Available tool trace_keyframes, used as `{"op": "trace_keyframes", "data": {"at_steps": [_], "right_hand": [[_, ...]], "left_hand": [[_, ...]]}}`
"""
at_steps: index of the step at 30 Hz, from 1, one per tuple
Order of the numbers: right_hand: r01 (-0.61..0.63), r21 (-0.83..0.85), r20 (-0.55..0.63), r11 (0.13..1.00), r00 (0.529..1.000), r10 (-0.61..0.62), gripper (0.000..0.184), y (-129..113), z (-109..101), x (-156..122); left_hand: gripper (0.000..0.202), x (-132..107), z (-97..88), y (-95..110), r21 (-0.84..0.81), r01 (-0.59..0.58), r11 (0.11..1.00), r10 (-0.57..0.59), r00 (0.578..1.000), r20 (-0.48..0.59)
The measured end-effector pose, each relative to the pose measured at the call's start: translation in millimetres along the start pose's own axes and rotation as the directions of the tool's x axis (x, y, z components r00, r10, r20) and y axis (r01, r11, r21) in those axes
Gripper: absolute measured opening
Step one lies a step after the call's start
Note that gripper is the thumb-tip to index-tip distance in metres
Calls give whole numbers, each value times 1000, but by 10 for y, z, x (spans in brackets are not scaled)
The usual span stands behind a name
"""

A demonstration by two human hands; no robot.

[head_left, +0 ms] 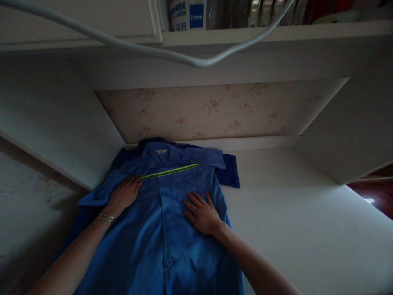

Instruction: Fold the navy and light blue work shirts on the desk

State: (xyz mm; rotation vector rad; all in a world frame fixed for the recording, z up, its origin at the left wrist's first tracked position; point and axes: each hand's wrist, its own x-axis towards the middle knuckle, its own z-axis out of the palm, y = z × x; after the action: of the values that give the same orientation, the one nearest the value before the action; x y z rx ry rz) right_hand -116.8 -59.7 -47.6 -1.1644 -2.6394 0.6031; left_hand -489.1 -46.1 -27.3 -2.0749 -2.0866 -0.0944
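A blue short-sleeved work shirt [144, 233] lies front side up, its buttoned placket running down the middle. A yellow-green stripe crosses its chest, and a small white label shows inside the collar. Flat on the chest, to the right of the buttons, rests my right hand [202, 213] with fingers spread. My left hand [124, 194], a bracelet on its wrist, lies on the shirt near the left sleeve, by the stripe's left end; its fingers are stretched out. Beneath the shirt, a darker blue garment [229, 172] sticks out at the collar and right sleeve.
The shirt lies on a white desk top [294, 217] between a left side panel [61, 119] and a right one [346, 123]. Floral wallpaper [211, 110] covers the back. Overhead are a shelf [276, 36] with packed items and a hanging white cable [196, 61].
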Motion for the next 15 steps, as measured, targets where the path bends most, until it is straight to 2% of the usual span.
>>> {"op": "trace_keyframes", "data": {"at_steps": [4,6,8,11,13,15], "right_hand": [[18,-24,-27,1000,999,-19,52,80,-12,-152],[25,-45,-59,999,998,-28,49,121,-13,-263],[29,-62,-95,998,995,-35,47,169,-24,-382],[19,-73,-186,997,982,-33,43,329,-71,-555],[-37,-57,-299,998,954,18,41,540,-116,-662],[-155,-15,-430,988,893,133,41,815,-156,-761]], "left_hand": [[52,-83,-233,-342,99,107,989,-100,992,-74],[51,-32,-392,-413,131,178,975,-160,978,-137],[49,49,-551,-401,140,246,959,-219,958,-186],[47,172,-719,-180,119,282,952,-253,944,-214],[46,213,-742,122,88,233,968,-212,956,-202],[44,192,-678,519,38,160,986,-151,974,-171]]}}
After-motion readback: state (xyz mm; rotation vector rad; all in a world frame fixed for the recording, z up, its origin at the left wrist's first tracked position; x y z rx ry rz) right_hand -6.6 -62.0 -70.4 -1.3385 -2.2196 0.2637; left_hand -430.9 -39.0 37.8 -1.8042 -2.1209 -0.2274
